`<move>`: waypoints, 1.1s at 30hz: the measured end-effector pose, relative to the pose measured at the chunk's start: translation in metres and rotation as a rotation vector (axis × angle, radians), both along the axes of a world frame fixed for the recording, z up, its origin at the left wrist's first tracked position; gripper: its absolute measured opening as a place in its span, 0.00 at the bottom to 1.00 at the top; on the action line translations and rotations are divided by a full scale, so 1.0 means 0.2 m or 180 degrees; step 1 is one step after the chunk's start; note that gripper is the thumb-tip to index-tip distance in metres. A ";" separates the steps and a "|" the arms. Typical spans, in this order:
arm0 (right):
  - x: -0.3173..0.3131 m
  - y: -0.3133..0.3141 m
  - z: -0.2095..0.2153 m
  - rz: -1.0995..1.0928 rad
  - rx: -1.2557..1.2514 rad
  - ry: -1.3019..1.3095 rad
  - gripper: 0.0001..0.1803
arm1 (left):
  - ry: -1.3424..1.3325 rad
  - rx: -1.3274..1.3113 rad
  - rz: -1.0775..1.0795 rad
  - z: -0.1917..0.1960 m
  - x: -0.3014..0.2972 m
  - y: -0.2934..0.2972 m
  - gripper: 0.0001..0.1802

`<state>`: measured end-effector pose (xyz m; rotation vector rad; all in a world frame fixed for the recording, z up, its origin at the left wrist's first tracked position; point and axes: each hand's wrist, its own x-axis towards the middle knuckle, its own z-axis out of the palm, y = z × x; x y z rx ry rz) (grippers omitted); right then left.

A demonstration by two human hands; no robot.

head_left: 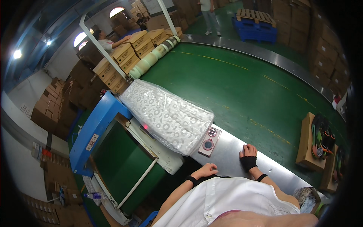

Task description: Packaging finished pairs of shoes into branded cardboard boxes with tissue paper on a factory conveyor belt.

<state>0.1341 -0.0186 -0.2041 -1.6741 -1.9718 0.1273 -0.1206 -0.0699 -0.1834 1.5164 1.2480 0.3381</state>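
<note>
My right hand (pixel 248 156), in a black fingerless wrap, lies on the metal edge (pixel 231 145) of a green conveyor belt, its fingers stretched out. Just left of it, my left hand (pixel 204 171) hovers near my body by the same edge, loosely bent with the fingers a little apart and nothing seen in it. Black bands circle both wrists. Between the hands and a plastic-wrapped, grey-patterned pad (pixel 166 113), a phone in a clear case with a ring on its back (pixel 209 142) lies on the metal.
The green belt (pixel 211 83) stretches ahead. A blue-framed machine (pixel 89 132) stands at left. Shoe-box-like cartons (pixel 124 53) are stacked beyond a wrapped roller (pixel 151 60), with another person beside them. Open boxes of dark, colourful items (pixel 310 147) sit at right.
</note>
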 end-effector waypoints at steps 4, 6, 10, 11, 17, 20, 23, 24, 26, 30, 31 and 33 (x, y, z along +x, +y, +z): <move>0.00 0.00 0.01 0.0003 -0.0016 0.0015 0.23 | 0.0044 0.0068 -0.0013 0.00 0.00 0.00 0.21; 0.00 0.00 0.00 0.0002 0.0048 -0.0003 0.22 | 0.0064 -0.0039 -0.0045 0.02 0.00 0.00 0.22; -0.01 0.00 0.01 0.0014 0.0011 -0.0007 0.23 | 0.0177 -0.0184 -0.0144 -0.01 -0.01 0.00 0.25; -0.01 0.00 0.01 -0.0004 -0.0008 -0.0018 0.23 | 0.0130 -0.0169 -0.0085 -0.02 -0.01 0.00 0.25; -0.01 0.00 0.01 -0.0041 -0.0001 -0.0034 0.22 | 0.0078 -0.0142 -0.0025 0.00 -0.01 -0.01 0.26; 0.00 0.00 0.00 -0.0028 0.0074 -0.0037 0.21 | 0.0065 -0.0145 -0.0021 -0.01 -0.01 -0.01 0.26; -0.01 0.01 0.00 -0.0038 0.0084 -0.0040 0.20 | 0.0065 -0.0151 -0.0033 -0.04 -0.01 -0.01 0.26; -0.01 0.00 0.00 -0.0053 0.0050 -0.0037 0.20 | 0.0084 -0.0140 -0.0035 -0.04 -0.02 -0.01 0.26; -0.01 0.00 0.00 -0.0047 0.0064 -0.0045 0.20 | 0.0075 -0.0162 -0.0049 -0.03 -0.01 -0.01 0.26; -0.01 0.00 0.01 -0.0046 0.0030 -0.0022 0.20 | 0.0076 -0.0215 -0.0042 0.00 -0.01 -0.01 0.26; -0.01 0.00 0.02 -0.0048 0.0033 -0.0021 0.20 | 0.0076 -0.0212 -0.0043 0.01 -0.01 -0.01 0.26; -0.01 0.00 0.03 -0.0070 -0.0028 0.0005 0.20 | 0.0084 -0.0272 -0.0053 0.02 -0.01 0.00 0.26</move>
